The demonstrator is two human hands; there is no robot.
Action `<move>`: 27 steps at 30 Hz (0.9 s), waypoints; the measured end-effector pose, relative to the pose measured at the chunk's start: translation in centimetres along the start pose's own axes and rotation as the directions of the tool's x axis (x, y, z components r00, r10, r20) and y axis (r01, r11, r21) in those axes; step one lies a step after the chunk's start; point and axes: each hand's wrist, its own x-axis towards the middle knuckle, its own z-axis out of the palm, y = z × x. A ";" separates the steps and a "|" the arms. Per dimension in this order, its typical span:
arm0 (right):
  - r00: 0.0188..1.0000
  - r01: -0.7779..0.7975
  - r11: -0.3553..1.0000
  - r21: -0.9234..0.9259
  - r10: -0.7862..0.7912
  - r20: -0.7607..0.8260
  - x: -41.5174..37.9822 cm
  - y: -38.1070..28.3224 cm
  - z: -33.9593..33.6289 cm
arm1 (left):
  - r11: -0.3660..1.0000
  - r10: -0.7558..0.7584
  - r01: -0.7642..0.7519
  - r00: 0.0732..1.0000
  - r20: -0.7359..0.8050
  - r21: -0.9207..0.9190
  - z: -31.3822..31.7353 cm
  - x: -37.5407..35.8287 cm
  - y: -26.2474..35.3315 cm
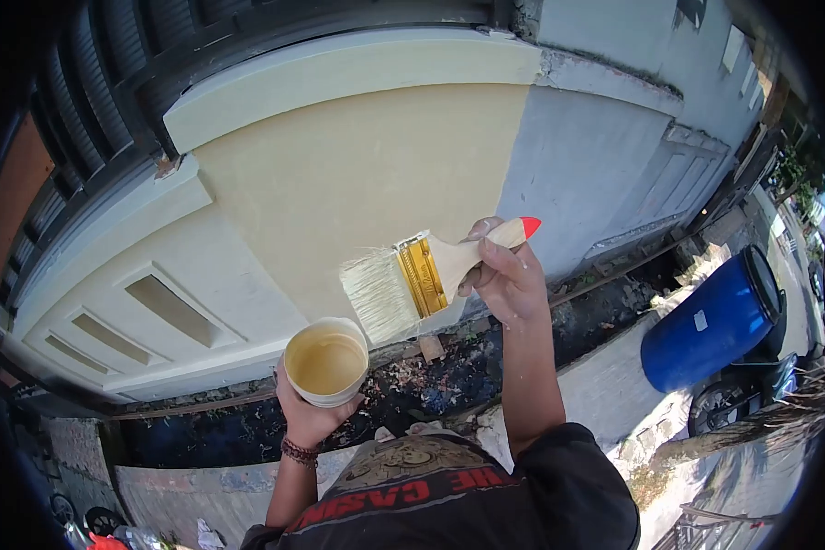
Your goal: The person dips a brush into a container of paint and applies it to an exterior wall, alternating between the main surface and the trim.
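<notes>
My right hand (509, 275) is closed round the wooden handle of a wide paintbrush (419, 275), whose pale, paint-coated bristles point left in front of the wall. A gold metal band holds the bristles, and the handle's tip is red. Lower and to the left, my left hand (312, 412) grips a small round cup (328, 361) with cream paint inside. The bristles are just above the cup's right side. Behind both stands a low wall (367, 165), cream on the left and bluish grey on the right.
A dark, littered ditch (412, 380) runs along the wall's foot. To the right stand a blue barrel (706, 321) and a parked motorbike (724, 403). Black metal fencing (147, 73) tops the wall at upper left. A concrete edge (605, 367) borders the ditch.
</notes>
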 end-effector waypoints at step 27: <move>0.842 0.386 0.874 0.296 -0.202 -0.501 -14.6 -5.9 -14.6 | 1.000 -0.023 0.028 0.960 0.280 -0.012 10.9 3.3 -0.1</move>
